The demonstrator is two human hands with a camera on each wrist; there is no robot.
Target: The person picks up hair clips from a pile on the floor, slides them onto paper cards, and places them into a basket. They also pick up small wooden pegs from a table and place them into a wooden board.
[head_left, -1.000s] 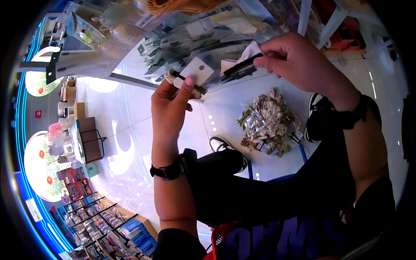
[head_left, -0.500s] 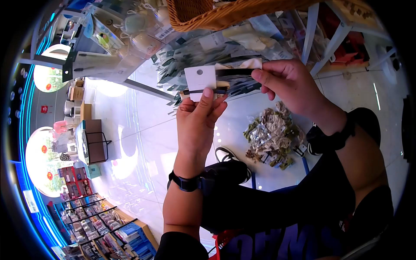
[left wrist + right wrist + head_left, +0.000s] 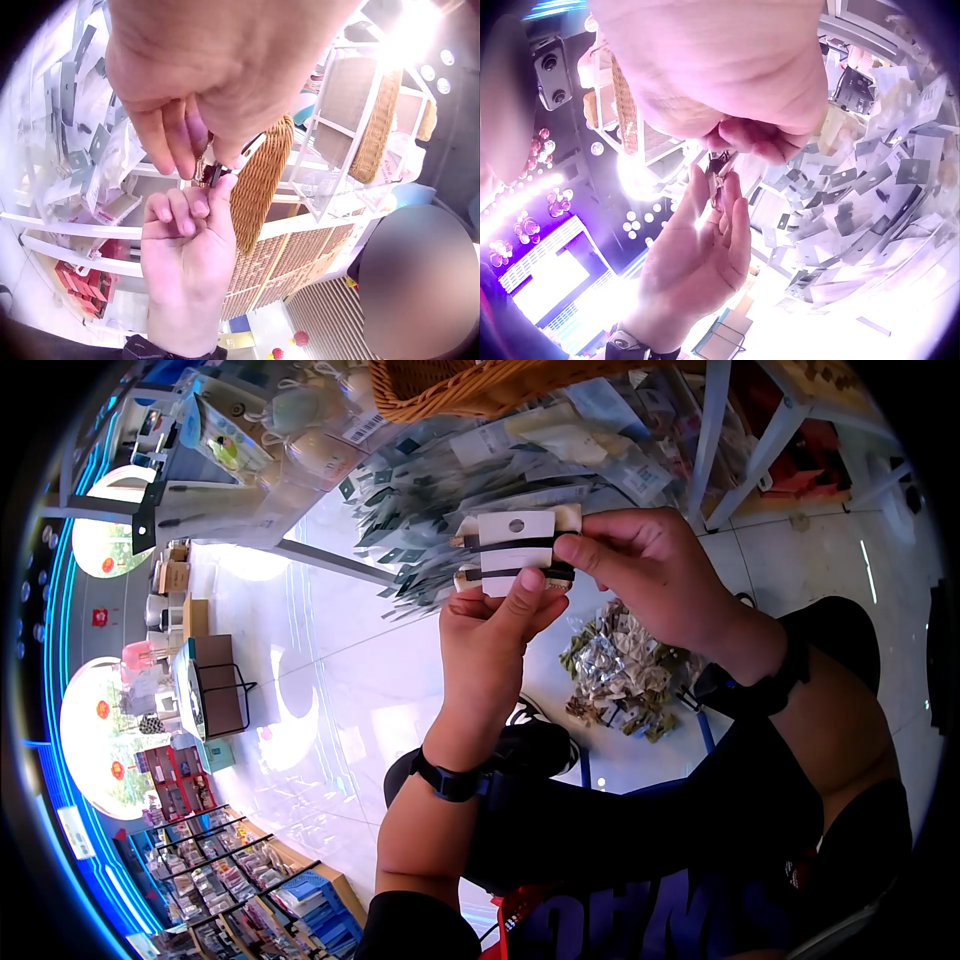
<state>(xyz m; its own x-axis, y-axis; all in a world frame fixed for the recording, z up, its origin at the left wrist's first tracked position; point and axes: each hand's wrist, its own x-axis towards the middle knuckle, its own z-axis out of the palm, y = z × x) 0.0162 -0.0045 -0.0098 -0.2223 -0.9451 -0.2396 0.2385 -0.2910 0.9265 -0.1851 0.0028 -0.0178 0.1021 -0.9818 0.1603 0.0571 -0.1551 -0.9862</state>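
A white card (image 3: 500, 558) with a round hole near its top edge is held up between both hands in the head view. Two black hair clips (image 3: 515, 544) lie across it, one above the other, with pale fabric showing behind. My left hand (image 3: 487, 660) pinches the card's lower part and the lower clip, thumb in front. My right hand (image 3: 665, 575) pinches the right end of the upper clip at the card's edge, thumb on top. In the left wrist view, both hands' fingertips meet around a dark clip (image 3: 213, 175); the hands hide much of the card.
Behind the hands lie many clear packets (image 3: 420, 510) with grey tags. A wicker basket (image 3: 470, 395) stands above them, beside pale metal frame legs (image 3: 345, 560). Low between the legs sits a heap of beige and olive fabric pieces (image 3: 625, 670). Stocked shelves (image 3: 230, 870) stand at lower left.
The hands were apart, each with a clip; they have come together. The right hand's clip has moved left onto the card, above the other clip. The left hand has shifted right with the card.
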